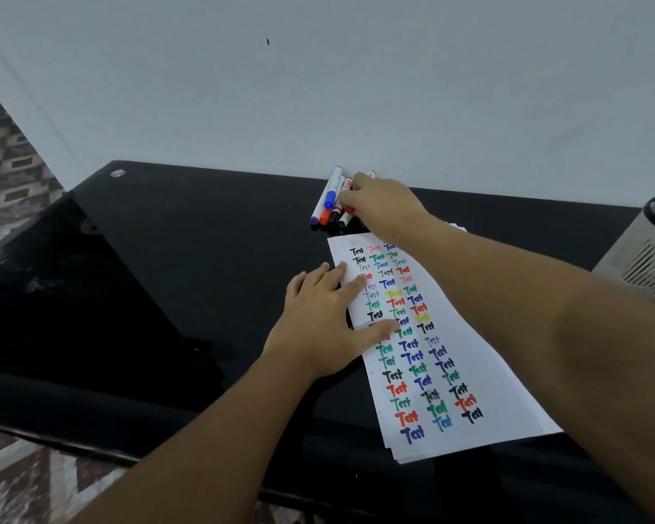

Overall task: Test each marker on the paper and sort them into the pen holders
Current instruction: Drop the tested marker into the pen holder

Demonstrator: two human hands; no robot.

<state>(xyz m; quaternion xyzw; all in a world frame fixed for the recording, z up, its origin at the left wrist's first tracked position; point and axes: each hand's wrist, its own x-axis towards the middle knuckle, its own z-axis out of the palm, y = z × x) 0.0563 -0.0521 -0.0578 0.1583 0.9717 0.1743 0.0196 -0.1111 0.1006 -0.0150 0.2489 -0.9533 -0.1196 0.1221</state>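
Step in hand: selecting the next marker. The right hand point(379, 206) reaches the loose marker pile point(333, 200) at the glossy black worktop's point(205, 240) rear edge; its grip state cannot be determined. The left hand point(324, 319), fingers flat, presses the white test-marked paper sheet point(481, 357). Next: lift one marker, uncap, write. The grey slotted pen holder point(643, 255) stands far right.

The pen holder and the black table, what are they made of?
The pen holder looks like matte grey plastic, judging by its neat moulded slots, though painted metal is possible. The table looks like glossy black glass or lacquer: it shows shiny reflections.
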